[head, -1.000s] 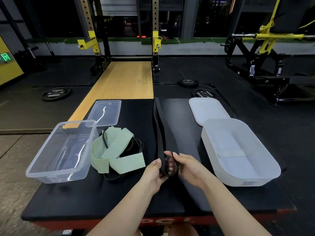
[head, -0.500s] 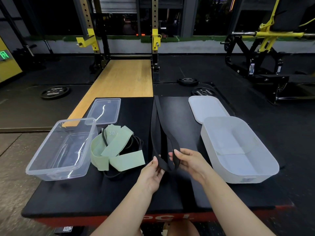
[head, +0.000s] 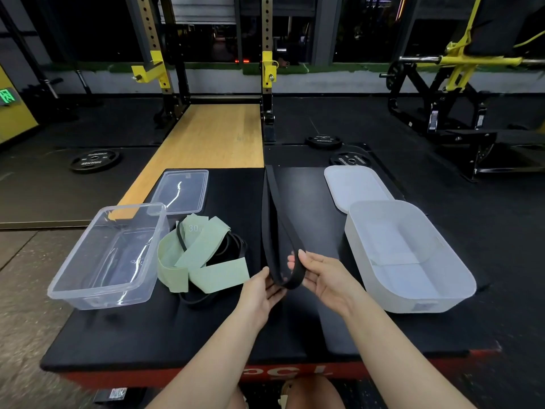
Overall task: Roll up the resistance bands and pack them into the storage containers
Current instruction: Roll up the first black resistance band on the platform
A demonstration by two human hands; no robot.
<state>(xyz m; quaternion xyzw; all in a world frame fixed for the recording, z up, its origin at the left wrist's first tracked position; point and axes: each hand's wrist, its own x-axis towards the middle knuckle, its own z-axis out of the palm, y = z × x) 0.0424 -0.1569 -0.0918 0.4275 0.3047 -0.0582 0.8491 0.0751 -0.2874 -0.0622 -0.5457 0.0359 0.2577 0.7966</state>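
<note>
A long black resistance band (head: 272, 208) lies stretched away from me down the middle of the black platform (head: 153, 335). Its near end forms a loop held up between both hands. My left hand (head: 261, 290) holds the loop's left side, and my right hand (head: 321, 276) grips the right side with fingers reaching through the loop. A pale green band (head: 203, 258) lies in a loose heap to the left, tangled with a thin black band (head: 233, 246). A clear plastic container (head: 88, 276) stands at the left and a white container (head: 448, 261) at the right; both hold nothing.
The clear lid (head: 181, 190) lies behind the clear container and the white lid (head: 354, 187) behind the white one. Weight plates (head: 94, 160) lie on the floor. A yellow rack (head: 265, 69) and a wooden floor strip (head: 215, 137) stand beyond the platform's far edge.
The band's near end was a tight small fold between my hands a second ago. Both hands have since lifted and moved apart, opening it into a wider loop.
</note>
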